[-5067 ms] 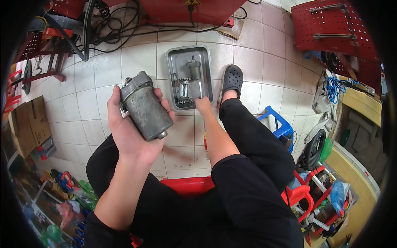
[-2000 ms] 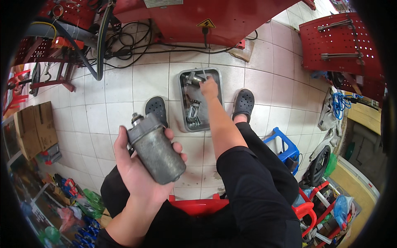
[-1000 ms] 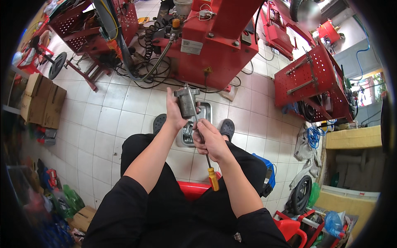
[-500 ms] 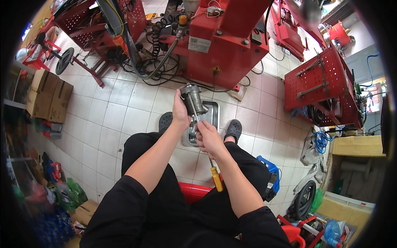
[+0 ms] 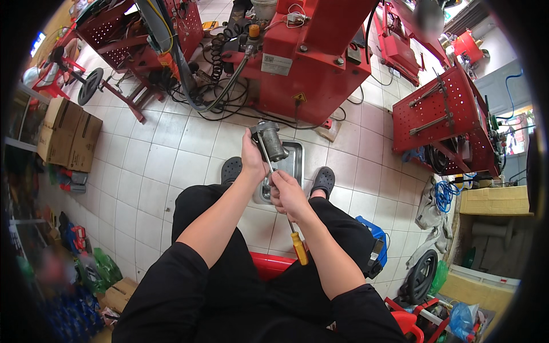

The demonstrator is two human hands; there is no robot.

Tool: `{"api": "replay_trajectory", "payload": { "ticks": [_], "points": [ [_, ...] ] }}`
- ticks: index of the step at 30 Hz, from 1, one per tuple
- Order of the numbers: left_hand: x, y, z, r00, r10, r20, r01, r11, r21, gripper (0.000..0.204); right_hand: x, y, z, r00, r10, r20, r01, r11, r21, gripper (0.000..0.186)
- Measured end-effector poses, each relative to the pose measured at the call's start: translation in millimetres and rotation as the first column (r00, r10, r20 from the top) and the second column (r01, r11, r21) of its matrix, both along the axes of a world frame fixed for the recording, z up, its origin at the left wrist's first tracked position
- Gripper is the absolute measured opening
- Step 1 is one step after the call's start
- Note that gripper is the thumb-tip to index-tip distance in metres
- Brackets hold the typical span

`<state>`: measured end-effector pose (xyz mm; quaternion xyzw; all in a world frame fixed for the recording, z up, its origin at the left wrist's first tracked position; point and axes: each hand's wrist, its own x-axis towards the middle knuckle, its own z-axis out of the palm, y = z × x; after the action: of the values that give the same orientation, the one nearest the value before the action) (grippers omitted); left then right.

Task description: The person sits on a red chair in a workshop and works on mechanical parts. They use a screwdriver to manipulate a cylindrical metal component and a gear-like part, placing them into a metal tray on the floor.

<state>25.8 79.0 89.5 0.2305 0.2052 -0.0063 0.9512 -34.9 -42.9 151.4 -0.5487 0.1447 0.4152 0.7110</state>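
My left hand is closed around a grey cylindrical metal part with a flange at its upper end, most likely a starter motor or similar housing. My right hand grips the shaft of a long screwdriver whose yellow handle hangs below my wrist. The shaft runs up along the left side of the metal part, and its tip lies near the flange; exact contact is too small to tell. Under both hands, a metal tray rests on the tiled floor between my feet, partly hidden by them.
A large red machine with hoses and cables stands ahead. Cardboard boxes are at the left, and a red perforated tool cart at the right. Beside my right leg sits a blue case. A red stool is under me.
The metal part has tilted slightly in my left hand, its flange turning a little. The screwdriver shaft has shifted slightly to the left with it. Both hands keep their hold.
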Motion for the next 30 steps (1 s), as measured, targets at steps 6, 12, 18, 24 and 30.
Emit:
{"api": "replay_trajectory", "payload": {
  "ticks": [6,12,18,24,30],
  "points": [
    [-1.5,0.8,-0.2,1.000,-0.015,0.005,0.015,0.999,-0.029,0.062,0.2,-0.2,1.0,1.000,-0.014,-0.021,0.015,0.999,0.037,0.022],
    [-2.3,-3.3,7.5,0.999,0.004,-0.033,-0.005,0.999,-0.047,0.061,-0.2,-3.2,0.1,0.999,-0.002,-0.040,0.003,1.000,0.031,0.022],
    [-1.9,-1.8,4.3,1.000,-0.001,0.010,0.001,1.000,-0.026,0.061,1.0,-3.4,2.8,0.999,0.023,-0.034,-0.022,0.999,0.041,0.022],
    [-0.9,0.9,0.0,0.999,-0.004,0.053,0.004,1.000,0.011,0.061,4.0,-6.6,8.6,0.995,0.056,-0.086,-0.045,0.991,0.124,0.023],
    [-3.3,1.2,3.8,0.992,-0.037,0.117,0.034,0.999,0.028,0.061,5.7,-13.1,-0.3,0.954,0.116,-0.275,0.000,0.921,0.389,0.024]
  ]
}}
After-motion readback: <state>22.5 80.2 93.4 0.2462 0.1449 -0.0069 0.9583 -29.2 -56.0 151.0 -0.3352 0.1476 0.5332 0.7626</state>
